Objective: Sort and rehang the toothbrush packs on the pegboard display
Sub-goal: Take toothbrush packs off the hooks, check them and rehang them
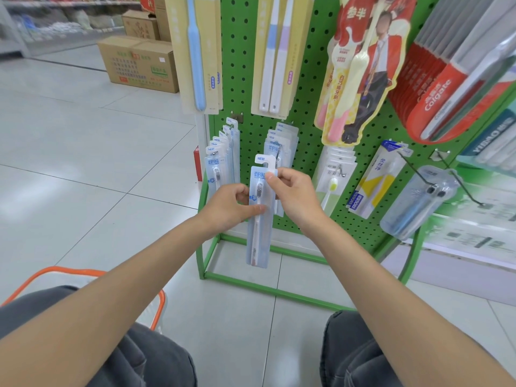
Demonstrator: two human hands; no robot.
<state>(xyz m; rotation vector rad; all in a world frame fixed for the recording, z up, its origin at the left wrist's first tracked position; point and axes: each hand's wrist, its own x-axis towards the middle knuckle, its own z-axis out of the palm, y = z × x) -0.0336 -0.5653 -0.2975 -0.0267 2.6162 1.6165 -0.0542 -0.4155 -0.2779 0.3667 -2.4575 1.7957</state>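
Person crouches at the green pegboard. One blue toothbrush pack is held upright in front of the board, near frame centre and off any peg.

- Left hand: grips the pack's left edge at mid-height, thumb laid across the front.
- Right hand: pinches the upper right corner, just under the hang tab.
- Neither hand is free.

Matching blue packs:
- One stack hangs at 1 o'clock from the held pack, right behind the tab.
- Second stack hangs at 10 o'clock.
- Peg tip of the 1 o'clock stack shows just beside the tab's open notch.

Step, as I judge it: hanging this pack on the 1 o'clock peg.

To do it well:
- Keep the pack vertical and facing out.
- Let the right-hand pinch steer the tab.
- Line the notch up with the peg tip, then slide back toward the board.
- The left hand should only steady the lower body, not twist it.
- Watch that the front packs don't get pushed askew or knocked off.
- Check that the print matches the stack before letting go.

Orange basket sits at 8 o'clock on the floor. Its contents can't be made out.
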